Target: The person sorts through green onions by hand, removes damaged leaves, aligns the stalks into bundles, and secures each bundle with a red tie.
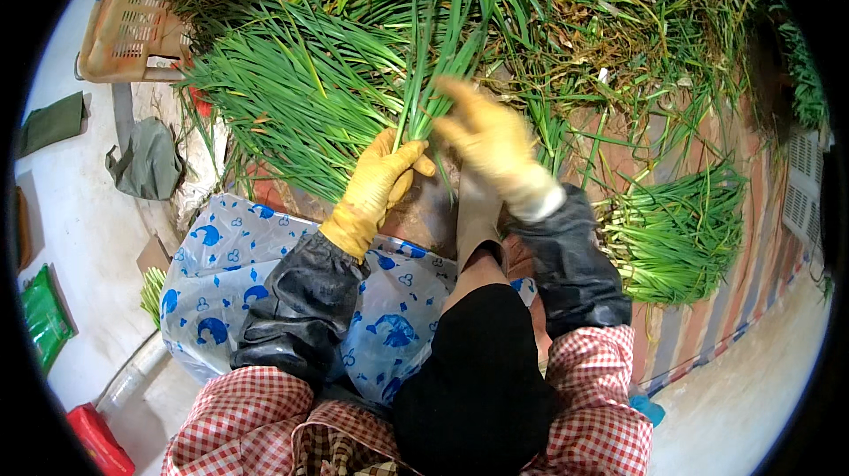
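Note:
My left hand [378, 186], in a yellow rubber glove, is closed around the lower stems of a small bunch of garlic chives [435, 69]. The long green leaves point away from me. Close by on the right, my right hand [491, 142], also gloved in yellow, is blurred by motion. Its fingers look spread beside the bunch, with nothing visible held in them. Under and left of the bunch lies a broad layer of chives [283, 91]. On the right a neat pile of chives [685, 237] rests on the striped sheet [699, 321].
Tangled leaves and dry debris [619, 42] cover the far side. An orange plastic crate [124, 25] stands far left, near a dark grey bag [149, 157]. A blue-patterned plastic sheet [221, 272] covers my left lap. A green package [46, 318] and a red one [99, 441] lie left.

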### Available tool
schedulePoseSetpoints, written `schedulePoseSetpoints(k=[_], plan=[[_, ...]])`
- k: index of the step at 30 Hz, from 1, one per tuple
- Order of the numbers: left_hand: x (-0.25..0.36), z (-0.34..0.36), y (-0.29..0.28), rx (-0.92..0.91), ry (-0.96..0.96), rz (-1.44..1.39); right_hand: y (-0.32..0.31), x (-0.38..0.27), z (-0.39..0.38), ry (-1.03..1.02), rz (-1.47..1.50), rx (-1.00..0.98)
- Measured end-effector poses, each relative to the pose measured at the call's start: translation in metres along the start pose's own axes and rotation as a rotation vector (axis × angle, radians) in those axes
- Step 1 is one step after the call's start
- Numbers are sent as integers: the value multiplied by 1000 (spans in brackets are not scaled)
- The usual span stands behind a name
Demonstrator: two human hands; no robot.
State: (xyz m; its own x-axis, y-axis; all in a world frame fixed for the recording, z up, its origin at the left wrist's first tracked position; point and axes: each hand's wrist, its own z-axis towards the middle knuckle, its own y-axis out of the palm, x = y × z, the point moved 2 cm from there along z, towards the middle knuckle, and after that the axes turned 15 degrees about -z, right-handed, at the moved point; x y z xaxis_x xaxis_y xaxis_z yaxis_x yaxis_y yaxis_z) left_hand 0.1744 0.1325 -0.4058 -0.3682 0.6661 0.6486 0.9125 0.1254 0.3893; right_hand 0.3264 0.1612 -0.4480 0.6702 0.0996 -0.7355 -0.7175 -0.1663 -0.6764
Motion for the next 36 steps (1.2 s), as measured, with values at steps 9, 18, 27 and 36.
schedulePoseSetpoints(k=[9,18,27,36], plan=[[49,-25,10,61,310,-26,-103,192,-12,730,-516,635],[-36,3,32,79,798,1102,8,27,-28,467,855,3],[-18,40,-1,-34,-21,-196,9,50,-35,456,1450,-265],[-15,89,25,-273,-300,-161,23,18,-58,448,1086,-209]])
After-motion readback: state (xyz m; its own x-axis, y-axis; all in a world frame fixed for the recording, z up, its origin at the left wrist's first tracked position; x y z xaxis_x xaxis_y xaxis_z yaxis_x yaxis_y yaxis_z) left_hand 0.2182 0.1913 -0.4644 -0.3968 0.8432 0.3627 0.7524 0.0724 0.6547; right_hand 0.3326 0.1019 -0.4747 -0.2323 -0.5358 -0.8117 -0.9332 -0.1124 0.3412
